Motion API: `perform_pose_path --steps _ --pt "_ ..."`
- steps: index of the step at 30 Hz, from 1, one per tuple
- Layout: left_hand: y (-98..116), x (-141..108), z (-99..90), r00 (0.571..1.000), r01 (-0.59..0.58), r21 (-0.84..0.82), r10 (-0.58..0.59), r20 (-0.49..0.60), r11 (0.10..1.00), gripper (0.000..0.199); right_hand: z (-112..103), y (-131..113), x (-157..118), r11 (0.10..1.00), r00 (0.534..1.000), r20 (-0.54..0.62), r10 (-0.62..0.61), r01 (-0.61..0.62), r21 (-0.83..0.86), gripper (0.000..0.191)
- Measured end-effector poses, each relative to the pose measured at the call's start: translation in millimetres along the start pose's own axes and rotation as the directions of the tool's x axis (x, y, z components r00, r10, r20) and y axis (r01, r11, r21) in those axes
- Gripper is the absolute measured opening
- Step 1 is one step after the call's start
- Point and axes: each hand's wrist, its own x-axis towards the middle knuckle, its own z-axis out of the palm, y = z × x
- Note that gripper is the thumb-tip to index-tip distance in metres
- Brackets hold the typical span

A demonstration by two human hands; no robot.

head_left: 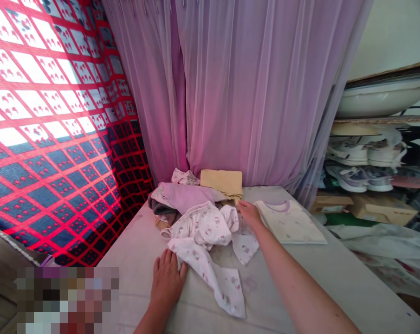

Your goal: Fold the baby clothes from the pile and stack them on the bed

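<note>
A crumpled white baby garment with a small pink print [203, 232] lies in the middle of a pale grey padded surface [342, 278]. My left hand [167, 278] rests palm down on the surface, its fingers spread and touching the garment's lower edge. My right hand [249, 214] lies on the top of the garment, and I cannot tell whether it grips the cloth. Behind them are a lilac cloth [184, 195], a grey cloth [161, 207] and a folded yellow cloth [222, 182]. A folded cream garment with a purple crescent collar [289, 222] lies to the right.
A red and navy patterned blanket [56, 185] hangs at the left, and a sheer lilac curtain [251, 93] hangs behind the surface. To the right are shelved shoes [356, 178], a white basin [380, 99], cardboard boxes [380, 208] and a plastic sheet [387, 246].
</note>
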Motion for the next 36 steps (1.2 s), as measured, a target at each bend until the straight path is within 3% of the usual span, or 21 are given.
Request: perform_pose_path --steps 4,7,10,15,18,21,26,32,36 --pt "-2 1 4.1 1.000 0.005 -0.021 -0.005 -0.016 1.000 0.051 -17 -39 -29 0.970 0.982 0.024 -0.186 0.179 0.161 0.040" --pt "-2 1 6.0 1.000 0.012 -0.041 -0.013 -0.027 0.999 0.052 -30 -70 -64 0.877 0.905 -0.015 -0.426 0.417 0.238 0.034" --pt "-2 2 4.0 1.000 0.022 -0.067 -0.023 -0.012 0.998 0.053 -41 -93 -109 0.808 0.826 0.035 -0.563 0.541 0.232 0.033" --pt "-1 2 -1.9 1.000 0.015 -0.098 -0.015 -0.007 0.995 0.054 -47 -111 -189 0.754 0.738 0.161 -0.655 0.630 0.184 0.031" --pt "-4 3 -1.8 1.000 0.016 -0.125 -0.017 -0.006 0.992 0.052 -36 -108 -226 0.771 0.740 0.219 -0.636 0.611 0.179 0.031" --pt "-8 3 0.8 1.000 0.014 -0.180 -0.017 -0.016 0.984 0.048 -19 -98 -247 0.775 0.734 0.258 -0.629 0.618 0.134 0.030" --pt "-16 4 3.7 0.995 -0.053 -0.270 0.029 -0.093 0.961 0.041 -9 -79 -238 0.751 0.701 0.343 -0.625 0.660 0.018 0.026" --pt "-16 1 -3.9 0.997 -0.051 -0.289 0.033 -0.069 0.956 0.040 -48 -52 -177 0.855 0.885 0.061 -0.462 0.462 -0.236 0.030" --pt "-14 0 -9.4 0.998 -0.056 -0.270 0.042 -0.054 0.961 0.039 -66 -28 -139 0.803 0.939 0.076 -0.337 0.328 -0.498 0.023"
